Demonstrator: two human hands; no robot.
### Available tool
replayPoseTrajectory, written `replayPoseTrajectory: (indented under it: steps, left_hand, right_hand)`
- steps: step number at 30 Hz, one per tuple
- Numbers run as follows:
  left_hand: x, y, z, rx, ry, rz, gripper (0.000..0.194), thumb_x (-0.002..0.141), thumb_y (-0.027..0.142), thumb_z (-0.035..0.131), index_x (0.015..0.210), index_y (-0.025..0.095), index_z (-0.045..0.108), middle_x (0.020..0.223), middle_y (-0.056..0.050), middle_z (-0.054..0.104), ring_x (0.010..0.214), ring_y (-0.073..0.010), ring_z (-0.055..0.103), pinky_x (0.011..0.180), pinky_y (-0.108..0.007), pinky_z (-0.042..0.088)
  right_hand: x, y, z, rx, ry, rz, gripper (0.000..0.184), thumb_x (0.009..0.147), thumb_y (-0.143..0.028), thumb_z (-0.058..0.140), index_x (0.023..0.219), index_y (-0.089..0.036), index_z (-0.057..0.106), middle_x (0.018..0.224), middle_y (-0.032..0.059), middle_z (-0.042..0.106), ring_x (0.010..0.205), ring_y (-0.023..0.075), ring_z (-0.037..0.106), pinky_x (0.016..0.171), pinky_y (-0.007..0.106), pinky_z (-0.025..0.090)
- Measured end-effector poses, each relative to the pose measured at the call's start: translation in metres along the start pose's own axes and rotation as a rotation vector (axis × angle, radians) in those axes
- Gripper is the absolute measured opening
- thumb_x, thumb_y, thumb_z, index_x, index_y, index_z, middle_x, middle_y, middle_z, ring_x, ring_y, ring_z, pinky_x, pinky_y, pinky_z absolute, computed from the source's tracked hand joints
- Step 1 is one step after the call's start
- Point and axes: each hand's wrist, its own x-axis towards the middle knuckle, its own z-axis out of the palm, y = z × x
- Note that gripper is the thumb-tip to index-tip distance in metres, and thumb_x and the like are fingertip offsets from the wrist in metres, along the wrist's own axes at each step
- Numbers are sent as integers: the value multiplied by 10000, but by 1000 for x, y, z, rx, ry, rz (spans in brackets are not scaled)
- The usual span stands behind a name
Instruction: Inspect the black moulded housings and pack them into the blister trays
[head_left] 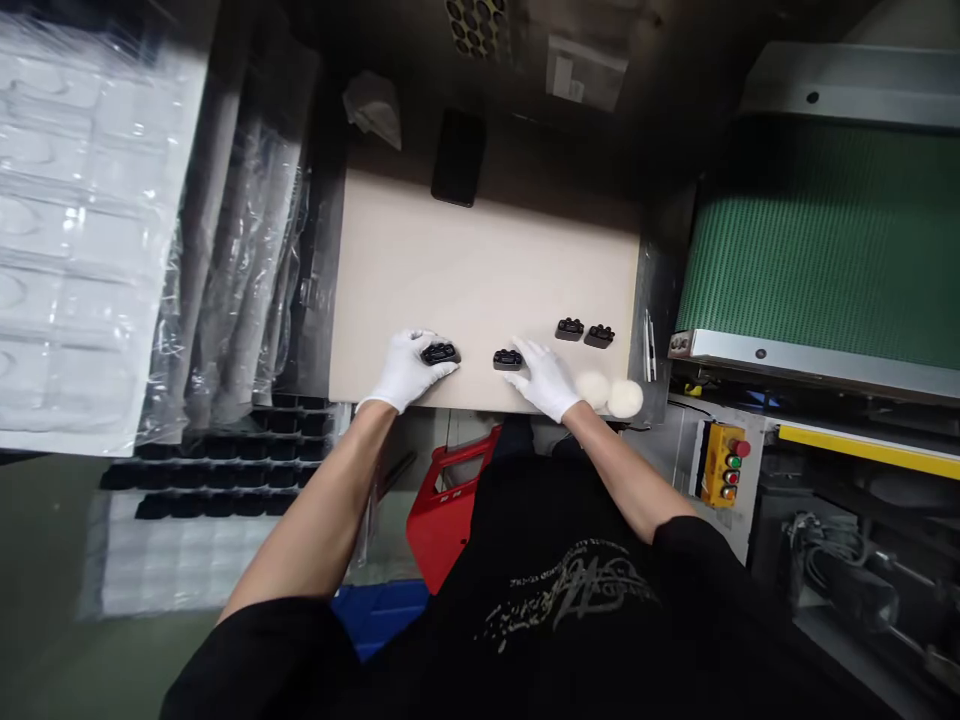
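Both of my hands wear white gloves over a pale work board (480, 260). My left hand (407, 366) has its thumb and fingers closed around a small black moulded part (440, 353) with a bumpy top. My right hand (546, 378) grips a similar black part (507, 360) by its right end, thumb below and fingers above. Two more parts of this kind, a left one (570, 329) and a right one (599, 336), rest on the board beyond my right hand. Two round cream pads (624, 398) lie at the board's front right edge.
A green conveyor belt (817, 240) runs on the right, above an orange button box (724, 465). Clear plastic trays (67, 220) stand at the left. A black block (459, 158) and a crumpled white cloth (373, 106) lie at the back. Below is a red chair-like object (446, 520).
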Motion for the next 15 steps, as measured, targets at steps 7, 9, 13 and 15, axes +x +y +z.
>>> replayPoseTrajectory:
  steps: [7, 9, 13, 15]
  left_hand:
    - [-1, 4, -3, 168, 26, 29, 387, 672, 415, 900, 938, 184, 740, 1232, -140, 702, 1237, -352, 601, 1199, -488, 463]
    - [-9, 10, -3, 87, 57, -14, 367, 668, 378, 906, 918, 181, 725, 1213, -142, 725, 1248, -357, 621, 1222, -505, 454]
    - [-45, 32, 5, -275, 162, -228, 439, 655, 370, 919, 987, 164, 720, 1086, -108, 769, 1104, -315, 709, 1102, -478, 565]
    - [-72, 48, 13, -483, 145, -321, 509, 594, 381, 966, 990, 159, 735, 1042, -84, 779, 1048, -281, 724, 1025, -420, 608]
  right_hand:
    - [-127, 38, -23, 178, 196, 225, 346, 945, -316, 670, 1242, -202, 805, 1141, 130, 821, 1100, 310, 739, 1097, 501, 562]
    - [-172, 56, -18, 336, 180, 429, 249, 869, -342, 728, 1056, -217, 835, 946, 72, 819, 912, 256, 742, 988, 447, 599]
    - [-236, 92, 10, 600, 300, 831, 281, 653, -341, 843, 872, -184, 763, 686, -14, 710, 705, 187, 668, 799, 359, 609]
    - [-239, 112, 29, 630, 427, 912, 348, 627, -349, 840, 906, -182, 718, 681, -27, 679, 728, 184, 665, 776, 339, 606]
